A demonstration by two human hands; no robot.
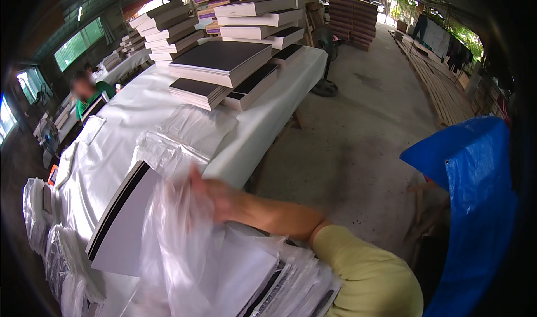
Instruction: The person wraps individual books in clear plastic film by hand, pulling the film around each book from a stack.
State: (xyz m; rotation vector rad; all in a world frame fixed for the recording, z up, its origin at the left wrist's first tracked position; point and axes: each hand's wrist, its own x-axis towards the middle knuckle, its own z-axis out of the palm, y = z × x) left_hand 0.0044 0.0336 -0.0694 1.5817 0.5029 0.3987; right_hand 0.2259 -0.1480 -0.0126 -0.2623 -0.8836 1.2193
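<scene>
My right hand [211,196], smeared by motion, reaches in from the right and grips a clear plastic bag [176,244]. The bag hangs crumpled from the fingers over a white sheet with a black edge strip [126,222], which stands tilted on the table. Just beyond the hand lies a pile of flat clear plastic bags [187,129]. Close to my body, under my right forearm, is a stack of plastic-wrapped sheets [293,280] with black edges. My left hand does not show.
A white-covered table [246,152] carries piles of black-topped white blocks [221,62] farther back. More bagged packs [64,255] line its left side. A blue tarp [475,205] hangs at right, and a fan [325,65] stands by the table's far corner. Another person [89,93] works at left.
</scene>
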